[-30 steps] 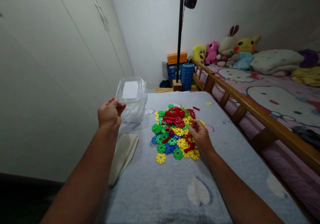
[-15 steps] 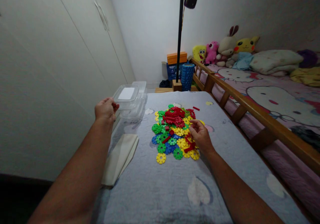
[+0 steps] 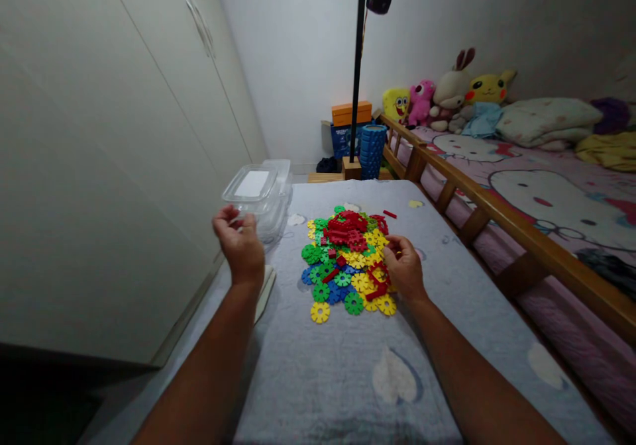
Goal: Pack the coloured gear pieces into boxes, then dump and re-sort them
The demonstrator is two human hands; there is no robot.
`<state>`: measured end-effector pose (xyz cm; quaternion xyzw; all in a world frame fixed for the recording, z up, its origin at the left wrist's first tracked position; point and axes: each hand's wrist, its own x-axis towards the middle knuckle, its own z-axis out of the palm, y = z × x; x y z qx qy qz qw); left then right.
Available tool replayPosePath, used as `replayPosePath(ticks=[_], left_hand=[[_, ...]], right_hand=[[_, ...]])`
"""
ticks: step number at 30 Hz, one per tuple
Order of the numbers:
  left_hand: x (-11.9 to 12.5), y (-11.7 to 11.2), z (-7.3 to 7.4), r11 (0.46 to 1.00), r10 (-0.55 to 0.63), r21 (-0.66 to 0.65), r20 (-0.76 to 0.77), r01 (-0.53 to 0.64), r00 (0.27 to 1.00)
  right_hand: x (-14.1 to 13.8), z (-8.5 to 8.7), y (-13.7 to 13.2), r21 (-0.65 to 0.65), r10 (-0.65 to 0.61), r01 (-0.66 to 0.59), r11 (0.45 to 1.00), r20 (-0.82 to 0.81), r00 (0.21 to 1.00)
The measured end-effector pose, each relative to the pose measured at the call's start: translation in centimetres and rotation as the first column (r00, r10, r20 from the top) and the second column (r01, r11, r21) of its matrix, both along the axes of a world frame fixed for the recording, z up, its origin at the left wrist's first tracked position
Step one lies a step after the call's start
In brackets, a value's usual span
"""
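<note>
A heap of flat plastic snowflake pieces [image 3: 342, 259] in red, yellow, green and blue lies on the grey blanket [image 3: 348, 379]. My right hand [image 3: 405, 269] rests on the heap's right edge with its fingers curled onto yellow pieces; what they pinch is hidden. My left hand [image 3: 242, 243] is raised at the heap's left, fingers curled together just in front of the clear plastic container [image 3: 256, 190]. Whether it still touches the container I cannot tell. The container has a lid with a white label and sits at the blanket's left edge.
A folded cream cloth [image 3: 267, 286] peeks out beside my left forearm. White wardrobe doors [image 3: 124, 134] stand close on the left. A wooden bed rail [image 3: 497, 216] runs along the right, with plush toys [image 3: 447, 97] and pillows behind. A black pole [image 3: 356, 74] and boxes stand beyond the blanket.
My left hand lowered the clear container flat onto the blanket's left edge, then drew back toward the heap. My right hand curled tighter on the pieces. The view shifted slightly left.
</note>
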<state>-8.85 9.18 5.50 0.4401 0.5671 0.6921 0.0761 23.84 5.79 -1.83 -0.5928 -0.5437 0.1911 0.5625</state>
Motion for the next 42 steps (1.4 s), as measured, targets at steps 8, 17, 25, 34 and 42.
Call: replayPosePath(ticks=[8,17,25,34,42], left_hand=[[8.1,-2.7,-6.0,0.638,-0.577,-0.761,-0.375,0.114,0.725],[12.0,-1.9,-7.2,0.678,-0.635,-0.716,-0.455,0.168,0.625],[12.2,-2.7,-7.9,0.718,-0.688,-0.542,-0.455,0.438,0.565],[10.4,-1.6,-8.2,0.861,-0.445,-0.436,-0.392,0.264,0.805],[9.4,-0.6,-8.4,0.830,-0.321,-0.558,-0.435,0.029,0.841]], right_hand=[[1.9,-2.3,1.4,-0.099,-0.160,0.224,0.970,0.436,0.885],[0.8,-3.3,1.1,-0.189,0.067,0.030,0.982,0.488,0.870],[0.5,-1.7,1.6,-0.174,0.180,-0.116,0.978,0.415,0.892],[-1.4,1.8,4.6,-0.073,0.486,-0.491,0.868,0.329,0.810],[-2.8,2.9,11.7,-0.288,0.209,-0.025,0.957,0.629,0.748]])
